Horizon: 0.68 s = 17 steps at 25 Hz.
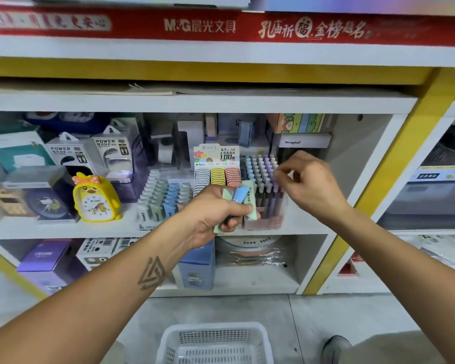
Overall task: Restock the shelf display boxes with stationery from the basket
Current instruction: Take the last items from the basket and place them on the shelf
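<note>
left hand (210,206) gripping a bunch of pastel erasers (238,199), right hand (306,177) with fingers loosely curled, holding nothing, over the pen box (263,185), white basket (216,342) on the floor

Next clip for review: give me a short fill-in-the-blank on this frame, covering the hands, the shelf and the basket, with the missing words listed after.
1. The left hand grips a bunch of pastel items, while the right hand hovers over the box of ____.
2. The clock on the shelf, shaped like a duck, is coloured ____.
3. The white basket stands on the ____.
4. The forearm with a triangle tattoo is the ____ one.

Missing words: pens; yellow; floor; left
</note>
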Each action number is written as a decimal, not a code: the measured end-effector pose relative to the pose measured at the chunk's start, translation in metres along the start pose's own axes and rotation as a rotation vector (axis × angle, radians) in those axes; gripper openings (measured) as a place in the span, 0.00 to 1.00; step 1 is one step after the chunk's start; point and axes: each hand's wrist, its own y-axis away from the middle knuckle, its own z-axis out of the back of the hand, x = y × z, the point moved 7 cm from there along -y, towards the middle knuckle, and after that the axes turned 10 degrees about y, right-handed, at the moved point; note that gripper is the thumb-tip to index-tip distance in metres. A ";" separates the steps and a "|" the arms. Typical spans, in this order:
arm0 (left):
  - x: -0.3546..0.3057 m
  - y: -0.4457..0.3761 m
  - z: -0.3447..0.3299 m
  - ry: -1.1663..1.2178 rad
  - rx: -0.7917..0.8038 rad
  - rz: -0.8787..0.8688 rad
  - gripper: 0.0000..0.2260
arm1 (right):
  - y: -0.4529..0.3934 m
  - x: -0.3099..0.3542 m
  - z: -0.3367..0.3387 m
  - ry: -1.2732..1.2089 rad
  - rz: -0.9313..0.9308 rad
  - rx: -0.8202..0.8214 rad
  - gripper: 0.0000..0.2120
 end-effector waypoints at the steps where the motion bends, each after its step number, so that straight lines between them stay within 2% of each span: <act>1: -0.003 0.002 0.003 -0.016 -0.001 -0.014 0.05 | -0.003 0.009 -0.004 -0.160 -0.042 0.051 0.06; 3: -0.009 0.005 0.012 -0.016 -0.024 -0.053 0.08 | -0.003 0.032 -0.024 -0.459 -0.143 0.287 0.11; 6: -0.023 0.010 0.039 0.119 -0.140 -0.117 0.08 | -0.006 0.067 -0.051 -0.690 -0.204 0.543 0.18; 9: -0.033 0.017 0.066 0.268 -0.190 -0.136 0.08 | -0.016 0.094 -0.063 -0.864 -0.214 0.579 0.18; 12: -0.045 0.025 0.086 0.317 -0.194 -0.153 0.10 | -0.026 0.117 -0.073 -0.839 -0.133 0.535 0.16; 17: -0.069 0.032 0.138 0.277 -0.380 -0.217 0.07 | -0.043 0.138 -0.094 -0.701 -0.104 0.559 0.13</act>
